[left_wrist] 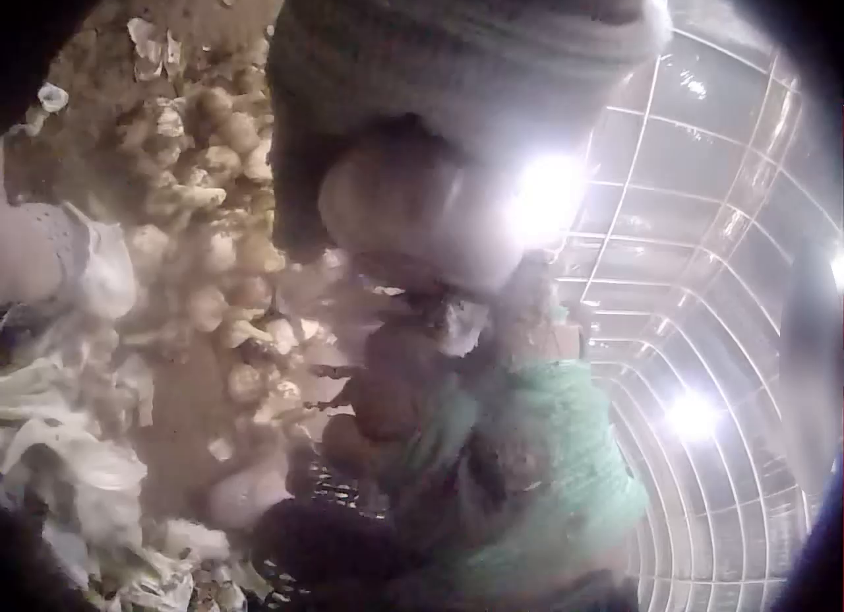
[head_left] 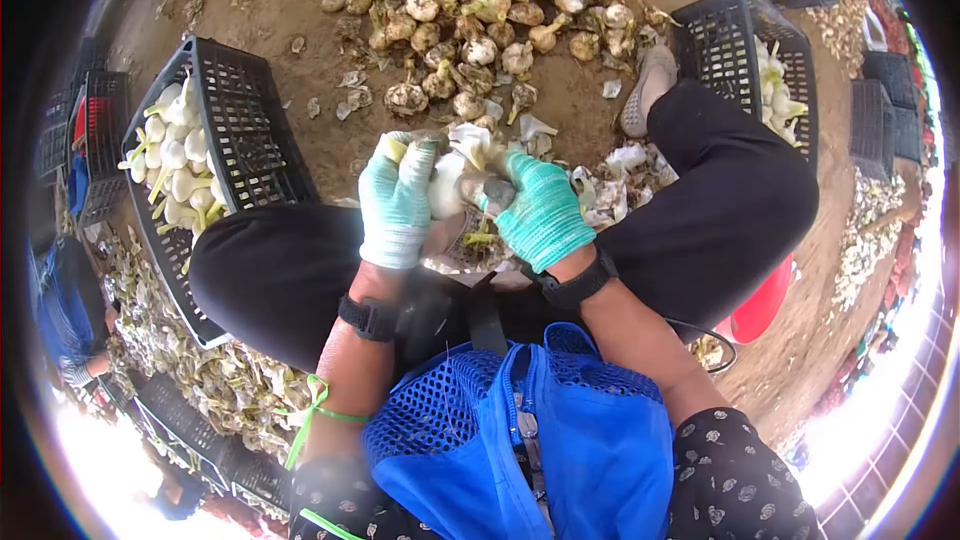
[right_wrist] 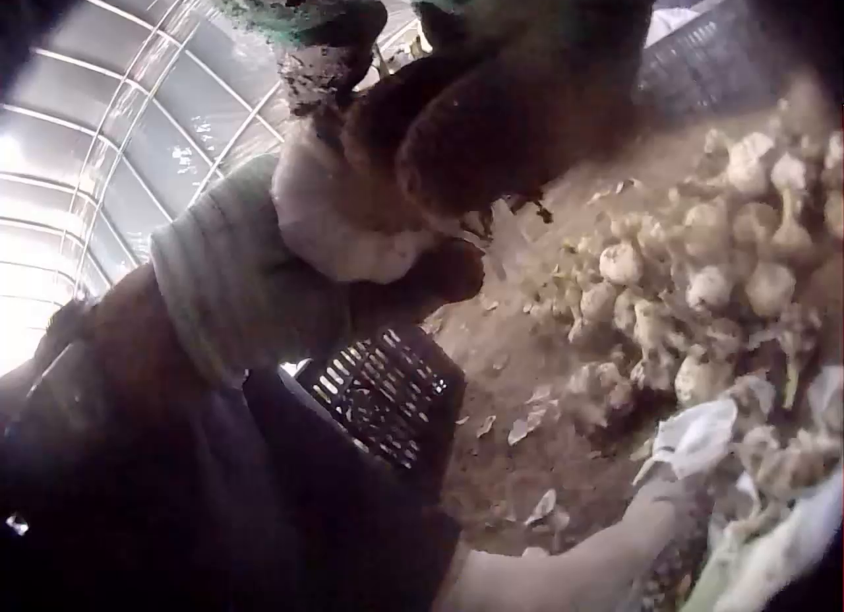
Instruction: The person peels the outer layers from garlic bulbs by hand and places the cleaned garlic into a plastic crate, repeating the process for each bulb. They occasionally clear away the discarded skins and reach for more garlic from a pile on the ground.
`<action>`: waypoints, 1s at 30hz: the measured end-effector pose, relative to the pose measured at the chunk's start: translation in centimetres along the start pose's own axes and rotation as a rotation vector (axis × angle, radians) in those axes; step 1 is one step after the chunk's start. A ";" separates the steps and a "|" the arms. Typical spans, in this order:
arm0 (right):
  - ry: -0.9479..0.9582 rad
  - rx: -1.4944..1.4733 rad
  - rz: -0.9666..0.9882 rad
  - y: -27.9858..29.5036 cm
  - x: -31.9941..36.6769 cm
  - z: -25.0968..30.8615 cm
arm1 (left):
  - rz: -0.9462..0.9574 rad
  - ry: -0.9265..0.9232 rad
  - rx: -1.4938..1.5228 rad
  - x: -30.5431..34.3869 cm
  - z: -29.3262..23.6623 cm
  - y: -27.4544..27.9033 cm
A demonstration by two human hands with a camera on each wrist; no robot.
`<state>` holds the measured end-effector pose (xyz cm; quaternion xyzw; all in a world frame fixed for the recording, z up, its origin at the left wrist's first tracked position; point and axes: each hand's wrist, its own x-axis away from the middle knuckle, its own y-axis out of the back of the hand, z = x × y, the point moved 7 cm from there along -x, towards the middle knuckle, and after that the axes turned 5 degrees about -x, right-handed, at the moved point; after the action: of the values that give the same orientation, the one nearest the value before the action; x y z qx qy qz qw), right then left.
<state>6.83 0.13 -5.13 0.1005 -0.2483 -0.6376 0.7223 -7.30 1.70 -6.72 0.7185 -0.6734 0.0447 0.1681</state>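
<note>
Garlic bulb between both hands

Left hand (head_left: pixel 393 202) is gripping the garlic bulb (head_left: pixel 446 192); right hand (head_left: pixel 545 212) is pinching it from the opposite side. Papery skin (head_left: pixel 472 144) is projecting away from the body; long axis unclear.

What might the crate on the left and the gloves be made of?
The black crate looks like rigid moulded plastic, fairly matte, with evenly slotted walls. The left glove and right glove seem soft, dull knitted fabric, judging by their ribbing; cotton or synthetic, I can't tell.
</note>
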 end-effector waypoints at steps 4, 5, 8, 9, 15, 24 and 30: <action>-0.081 -0.124 0.043 -0.4 -0.3 -0.7 | -0.028 -0.016 -0.074 -0.1 0.1 0.0; -0.058 -0.133 0.048 -0.5 -0.4 -0.8 | -0.045 -0.014 -0.094 -0.2 0.1 0.2; -0.094 -0.065 -0.062 -0.6 -0.9 -4.0 | -0.094 0.063 0.165 -0.2 1.1 1.1; -0.302 -0.171 -0.040 0.1 -1.0 -4.6 | -0.129 0.136 0.377 -0.2 1.7 1.4; -0.054 -0.111 -0.150 0.4 -0.9 -2.9 | 0.022 0.172 0.270 -0.3 2.1 0.8; -0.001 -0.134 0.078 -1.4 -0.7 -1.1 | 0.135 0.128 0.209 0.3 0.6 -0.3; -0.130 -0.245 -0.004 -0.8 -0.4 -3.7 | 0.083 0.083 0.142 0.1 0.4 0.0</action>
<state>7.90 -0.26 -8.81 -0.0294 -0.2148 -0.6696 0.7103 -7.38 1.50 -7.12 0.6978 -0.6901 0.1290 0.1423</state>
